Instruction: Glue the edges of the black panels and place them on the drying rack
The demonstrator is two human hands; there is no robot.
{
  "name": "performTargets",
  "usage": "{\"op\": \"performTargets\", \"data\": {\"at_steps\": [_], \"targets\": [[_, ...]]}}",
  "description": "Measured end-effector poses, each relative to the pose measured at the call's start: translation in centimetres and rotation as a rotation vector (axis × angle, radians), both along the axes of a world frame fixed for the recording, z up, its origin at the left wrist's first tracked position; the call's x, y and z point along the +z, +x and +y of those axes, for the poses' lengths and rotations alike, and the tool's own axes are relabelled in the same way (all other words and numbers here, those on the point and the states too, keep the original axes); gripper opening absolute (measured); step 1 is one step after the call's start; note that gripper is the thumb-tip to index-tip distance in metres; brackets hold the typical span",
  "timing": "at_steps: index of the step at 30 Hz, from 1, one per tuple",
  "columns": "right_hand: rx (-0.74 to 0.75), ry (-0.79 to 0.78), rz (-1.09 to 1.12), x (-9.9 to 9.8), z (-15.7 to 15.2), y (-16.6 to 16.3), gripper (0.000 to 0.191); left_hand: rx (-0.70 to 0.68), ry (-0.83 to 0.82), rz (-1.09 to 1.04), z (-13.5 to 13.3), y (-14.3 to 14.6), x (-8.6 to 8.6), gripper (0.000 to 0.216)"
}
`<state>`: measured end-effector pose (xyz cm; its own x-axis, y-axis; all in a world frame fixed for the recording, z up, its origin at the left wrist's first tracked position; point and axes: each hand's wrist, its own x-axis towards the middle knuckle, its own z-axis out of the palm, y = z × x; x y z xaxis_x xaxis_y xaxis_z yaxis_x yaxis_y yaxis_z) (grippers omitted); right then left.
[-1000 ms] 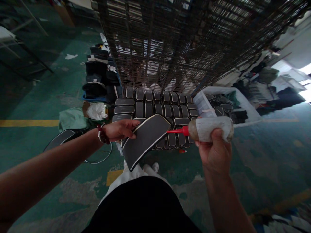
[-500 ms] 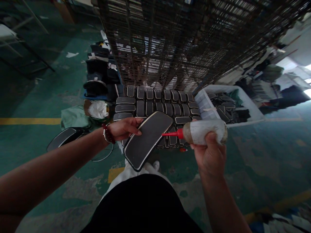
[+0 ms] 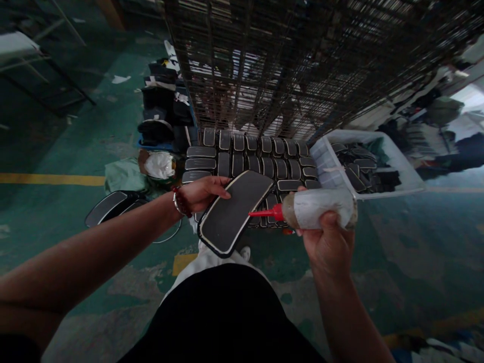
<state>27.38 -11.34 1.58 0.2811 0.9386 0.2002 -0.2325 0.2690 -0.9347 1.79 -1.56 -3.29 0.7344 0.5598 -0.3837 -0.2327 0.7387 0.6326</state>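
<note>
Tilted black pad, red-nozzled bottle

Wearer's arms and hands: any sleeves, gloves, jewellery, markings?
No gloves and no sleeves in view: the left forearm and right forearm are bare. By the left hand sits a wrist stack of dark red beads beside a silvery band, possibly a watch. The right hand and its wrist carry nothing. No rings or markings discernible.

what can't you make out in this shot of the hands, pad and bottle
All in the head view.
- left hand: fingers behind the pad are hidden by it.
- bottle: contents covered by its pale wrap and the right hand.
- nozzle tip: too small to tell whether anything comes out.
- rack shelves: too dark and blurred to tell what they hold.
</note>
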Motion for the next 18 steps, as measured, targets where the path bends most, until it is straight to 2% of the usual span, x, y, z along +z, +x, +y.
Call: {"op": "performTargets", "data": {"at_steps": [18], "targets": [[0.113,-0.07,0.017,-0.1,-1.4,-1.0,0.057,0.119,-0.068,0.093,0.7,-0.4,0.1,0.036]]}}
